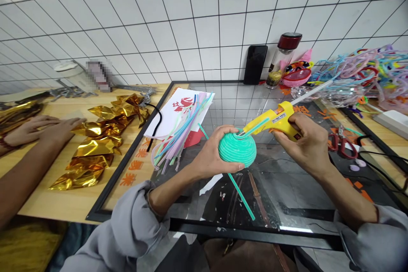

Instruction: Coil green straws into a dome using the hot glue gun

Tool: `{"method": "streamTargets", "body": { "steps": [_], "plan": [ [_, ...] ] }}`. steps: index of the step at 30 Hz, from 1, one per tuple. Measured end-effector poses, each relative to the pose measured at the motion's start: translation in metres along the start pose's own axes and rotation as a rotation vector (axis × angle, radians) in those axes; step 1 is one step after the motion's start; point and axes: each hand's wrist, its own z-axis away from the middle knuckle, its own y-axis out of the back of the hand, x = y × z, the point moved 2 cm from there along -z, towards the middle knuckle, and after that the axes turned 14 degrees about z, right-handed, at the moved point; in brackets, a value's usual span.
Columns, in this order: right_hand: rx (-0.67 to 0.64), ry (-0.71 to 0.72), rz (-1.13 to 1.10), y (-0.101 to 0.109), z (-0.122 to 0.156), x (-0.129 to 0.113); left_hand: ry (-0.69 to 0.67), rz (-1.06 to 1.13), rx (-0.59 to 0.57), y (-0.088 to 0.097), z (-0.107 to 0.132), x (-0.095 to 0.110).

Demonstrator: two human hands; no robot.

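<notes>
A round, coiled teal ball (237,149) is gripped from its left side by my left hand (212,155), with the thumb under it and the fingers over the top. My right hand (304,144) is closed around the handle of a yellow hot glue gun (274,121). The gun's nozzle points down-left at the top of the ball; whether it touches cannot be made out. A white glue stick (314,92) sticks out of the gun's rear. One teal strip end stands along the nozzle. Below the ball, a loose teal strip (242,199) lies on the glass.
Pastel strips (181,136) lie on white paper (174,108) to the left. Further left, a co-worker's hands (44,129) rest beside gold foil (95,148). Red-handled scissors (342,144) and cables lie right. A phone (255,64) and bottle (280,61) stand by the wall, near piled pipe cleaners (366,72).
</notes>
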Motion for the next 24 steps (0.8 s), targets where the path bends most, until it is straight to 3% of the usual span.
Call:
{"method": "streamTargets", "body": {
  "steps": [24],
  "plan": [
    [-0.065, -0.046, -0.037, -0.0001, -0.0011, 0.0056, -0.013, -0.031, -0.023, 0.0012, 0.0007, -0.0004]
  ]
}}
